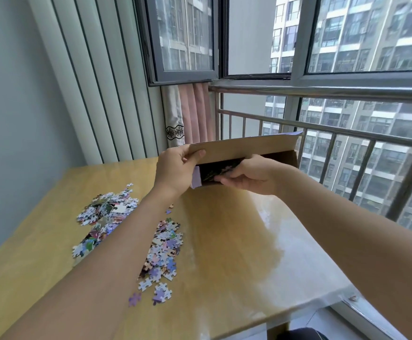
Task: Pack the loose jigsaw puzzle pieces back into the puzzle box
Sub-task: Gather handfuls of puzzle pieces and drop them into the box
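The puzzle box (246,147), brown cardboard with a purple outside, stands at the far side of the wooden table (224,241) with its flap lifted. My left hand (175,168) pinches the flap's left corner and holds it up. My right hand (246,175) reaches into the dark opening under the flap, fingers curled around some puzzle pieces at the box's mouth. Loose jigsaw pieces lie on the table in two heaps: one at the left (106,212), another (162,256) partly hidden under my left forearm.
A metal railing (322,133) and large windows run along the table's far and right sides. A pink curtain (195,114) hangs behind the box. The table's right edge (347,293) drops off near the window. A dark object (300,334) sits below the table's front edge.
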The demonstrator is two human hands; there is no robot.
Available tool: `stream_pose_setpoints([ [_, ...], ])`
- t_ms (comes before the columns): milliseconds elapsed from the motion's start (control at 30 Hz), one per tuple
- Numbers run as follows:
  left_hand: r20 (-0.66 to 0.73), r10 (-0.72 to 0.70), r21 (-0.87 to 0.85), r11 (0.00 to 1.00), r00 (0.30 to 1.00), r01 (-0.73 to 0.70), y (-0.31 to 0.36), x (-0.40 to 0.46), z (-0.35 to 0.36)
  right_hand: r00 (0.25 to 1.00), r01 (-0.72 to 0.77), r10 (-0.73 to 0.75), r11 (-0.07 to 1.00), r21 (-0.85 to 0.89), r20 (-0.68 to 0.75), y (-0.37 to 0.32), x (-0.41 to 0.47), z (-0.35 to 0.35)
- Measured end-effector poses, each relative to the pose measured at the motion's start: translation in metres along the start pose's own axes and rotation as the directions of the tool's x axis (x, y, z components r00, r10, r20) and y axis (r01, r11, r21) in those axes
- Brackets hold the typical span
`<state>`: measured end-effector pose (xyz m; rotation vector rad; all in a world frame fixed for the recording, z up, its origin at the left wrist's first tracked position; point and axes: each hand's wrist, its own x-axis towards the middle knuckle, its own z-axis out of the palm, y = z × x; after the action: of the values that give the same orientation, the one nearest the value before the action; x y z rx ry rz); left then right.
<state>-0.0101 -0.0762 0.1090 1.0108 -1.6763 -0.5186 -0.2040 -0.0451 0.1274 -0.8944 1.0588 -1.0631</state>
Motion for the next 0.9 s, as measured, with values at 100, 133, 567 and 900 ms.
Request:
stream_pose_setpoints([
  [100,-0.026,0.013,-0.002,1.000,1.000,-0.013,0.003,0.004,-0.003,0.996,0.083,-0.083,0.953,-0.292,0.012,-0.001,-0.003,-0.002],
  [133,-0.032,0.012,-0.002,1.000,0.999,-0.013,0.005,0.006,-0.004,0.991,0.129,-0.135,0.899,-0.419,0.015,-0.001,-0.002,-0.004],
  [567,-0.128,-0.123,-0.225,0.970,0.984,0.092,0.048,0.047,-0.014,0.415,0.254,-0.820,-0.312,-0.915,0.395,-0.035,0.008,-0.004],
  [900,0.011,-0.139,-0.377,0.916,0.990,0.133,0.049,0.051,-0.020,0.462,0.293,-0.787,-0.301,-0.907,0.410,-0.075,-0.009,0.013],
])
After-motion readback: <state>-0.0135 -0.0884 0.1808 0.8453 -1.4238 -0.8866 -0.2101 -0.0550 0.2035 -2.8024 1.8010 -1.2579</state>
